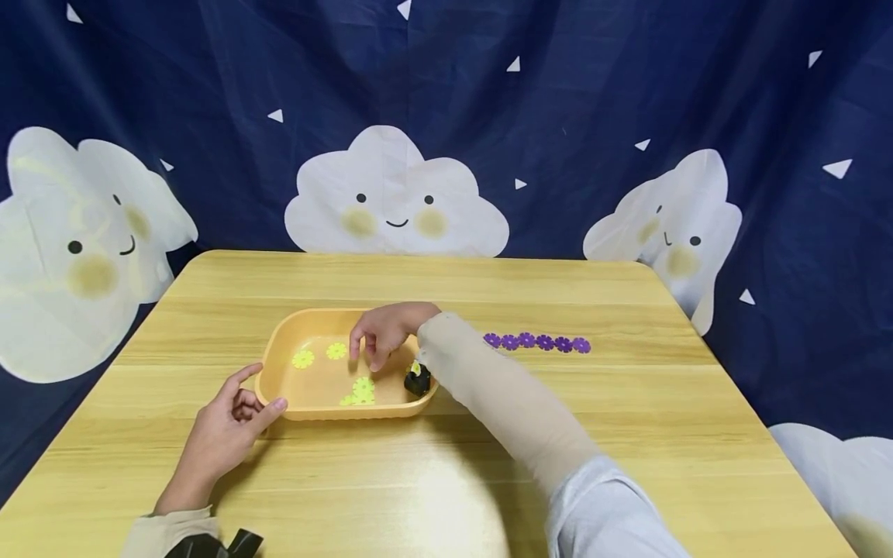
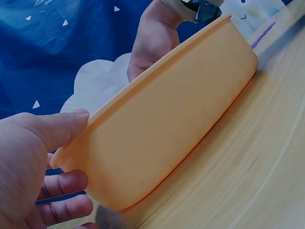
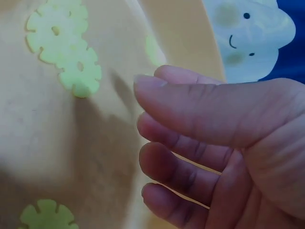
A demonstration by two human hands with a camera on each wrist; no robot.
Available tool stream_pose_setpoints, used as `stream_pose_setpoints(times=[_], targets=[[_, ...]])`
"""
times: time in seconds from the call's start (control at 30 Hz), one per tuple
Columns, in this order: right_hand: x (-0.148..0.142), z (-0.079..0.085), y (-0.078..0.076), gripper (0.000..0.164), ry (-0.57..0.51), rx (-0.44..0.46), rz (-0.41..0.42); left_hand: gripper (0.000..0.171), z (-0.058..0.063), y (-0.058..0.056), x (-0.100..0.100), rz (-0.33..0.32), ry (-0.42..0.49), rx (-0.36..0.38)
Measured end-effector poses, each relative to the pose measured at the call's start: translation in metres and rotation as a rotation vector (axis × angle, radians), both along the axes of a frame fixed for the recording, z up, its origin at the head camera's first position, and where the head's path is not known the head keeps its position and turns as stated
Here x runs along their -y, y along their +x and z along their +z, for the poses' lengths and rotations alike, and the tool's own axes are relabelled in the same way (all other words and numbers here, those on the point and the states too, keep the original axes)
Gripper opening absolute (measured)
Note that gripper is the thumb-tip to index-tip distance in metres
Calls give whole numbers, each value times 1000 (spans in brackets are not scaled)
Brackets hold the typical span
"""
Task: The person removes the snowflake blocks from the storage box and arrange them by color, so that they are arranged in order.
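Note:
An orange plastic tray (image 1: 335, 414) with raised walls sits on the table. My left hand (image 1: 226, 434) holds its near left end, the thumb (image 2: 71, 125) on the rim and other fingers bent at the outside wall. Over the inside of the tray hovers my right hand (image 1: 387, 329), fingers loosely bent and nothing between them in the right wrist view. Yellow flower-shaped notched discs lie on the tray floor: a disc (image 1: 303, 359) at the left, another disc (image 1: 336, 351) beside it, and an overlapping cluster (image 1: 363, 389) near the front wall.
Right of the tray, a row of purple notched discs (image 1: 544, 342) lies on the wooden table (image 1: 628, 434). A black wrist camera (image 1: 417, 381) sits at my right wrist, overlapping the tray's right end. Behind the table hangs a dark blue curtain (image 1: 460, 70) with clouds on it.

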State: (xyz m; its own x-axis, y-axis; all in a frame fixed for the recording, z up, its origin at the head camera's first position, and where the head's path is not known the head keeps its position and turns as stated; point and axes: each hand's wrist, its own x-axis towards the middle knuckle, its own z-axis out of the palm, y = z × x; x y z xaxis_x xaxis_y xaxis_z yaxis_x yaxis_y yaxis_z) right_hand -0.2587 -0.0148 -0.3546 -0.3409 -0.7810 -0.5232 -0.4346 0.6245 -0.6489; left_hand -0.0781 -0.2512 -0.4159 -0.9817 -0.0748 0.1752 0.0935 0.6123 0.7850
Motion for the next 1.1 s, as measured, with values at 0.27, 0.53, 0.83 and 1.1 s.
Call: stream_pose_setpoints(times=[0.27,0.53,0.83,1.1], targets=[[10,-15,-2,35,34,51,-47,67,-1,0,-1,-5,10,27],[17,-27,0,29,-7,36,-5,68,0,2,-1,-3,-3,40],[18,-27,3,28,-24,-65,-24,68,1,1,0,-3,-19,29],[18,-29,-1,25,-47,-69,-65,67,1,1,0,-5,-19,23]])
